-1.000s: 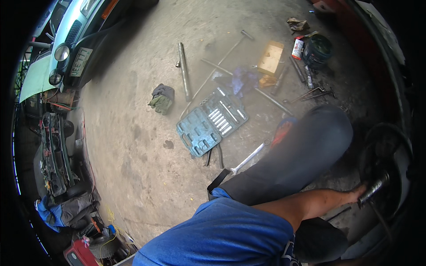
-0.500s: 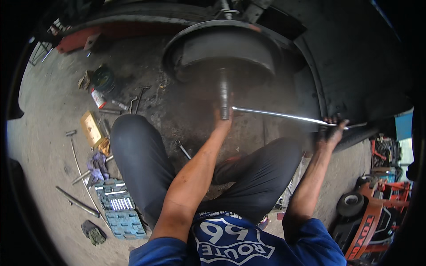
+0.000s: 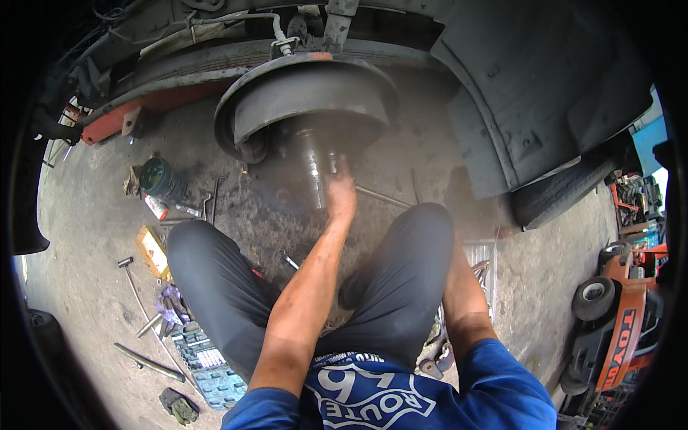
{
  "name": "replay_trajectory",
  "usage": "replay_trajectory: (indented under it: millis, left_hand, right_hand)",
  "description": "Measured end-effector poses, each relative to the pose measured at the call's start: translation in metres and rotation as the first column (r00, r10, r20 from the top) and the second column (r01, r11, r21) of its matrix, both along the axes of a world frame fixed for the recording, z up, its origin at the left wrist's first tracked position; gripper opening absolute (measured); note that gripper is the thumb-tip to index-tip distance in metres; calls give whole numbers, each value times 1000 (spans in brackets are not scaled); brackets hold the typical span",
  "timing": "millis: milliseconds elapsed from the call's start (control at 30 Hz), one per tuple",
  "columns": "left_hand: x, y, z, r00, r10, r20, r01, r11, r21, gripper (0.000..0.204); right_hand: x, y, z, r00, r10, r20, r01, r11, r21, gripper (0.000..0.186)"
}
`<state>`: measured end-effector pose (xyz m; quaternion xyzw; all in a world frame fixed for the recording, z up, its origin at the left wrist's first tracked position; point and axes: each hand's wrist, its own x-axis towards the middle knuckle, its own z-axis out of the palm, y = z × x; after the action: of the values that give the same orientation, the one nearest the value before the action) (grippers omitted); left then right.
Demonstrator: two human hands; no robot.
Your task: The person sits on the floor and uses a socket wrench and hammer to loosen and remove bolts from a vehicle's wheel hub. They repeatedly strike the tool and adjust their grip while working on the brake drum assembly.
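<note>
My left hand is beside the threaded spindle that sticks out of a dark brake drum or hub. Its fingers look closed around the head end of a long-handled wrench, though they are partly blurred. A small shiny metal piece shows just above the fingers; its kind is unclear. The wrench's shaft slants right and passes behind my right knee. My right forearm runs up beside that thigh, and the hand at its end is hidden behind the knee.
A blue socket set case, a purple rag, a yellow box, a bucket and loose bars lie to the left. A tyre is at right, below a dark panel; an orange forklift stands beyond.
The wrench's far end and my right hand have gone down behind my right knee. My left hand has shifted to the spindle's right side. The view has moved, showing more above the drum.
</note>
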<state>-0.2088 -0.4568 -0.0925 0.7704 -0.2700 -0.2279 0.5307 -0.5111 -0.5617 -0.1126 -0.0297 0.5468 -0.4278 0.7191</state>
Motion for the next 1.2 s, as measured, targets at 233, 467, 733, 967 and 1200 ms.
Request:
replay_trajectory:
  millis: [233, 467, 733, 967, 1200]
  left_hand:
    - [6, -2, 14, 963, 90, -255, -155, 956, -249, 44]
    - [5, 16, 68, 482, -134, -866, -379, 859, -344, 38]
    - [18, 34, 49, 356, -406, -842, -318, 794, -517, 56]
    - [9, 37, 44, 699, -47, -714, -161, 962, -221, 59]
    - [1, 19, 84, 803, 76, -591, -152, 985, -79, 76]
  right_hand:
    - [15, -1, 70, 937, -282, 203, 336, 886, -320, 27]
    - [111, 75, 348, 958, 264, -110, -132, 66, -989, 34]
    - [222, 193, 384, 828, -41, -559, -451, -642, -620, 19]
    - [145, 159, 377, 996, -69, -64, -70, -86, -994, 34]
    - [115, 113, 352, 999, -15, 37, 36, -65, -997, 32]
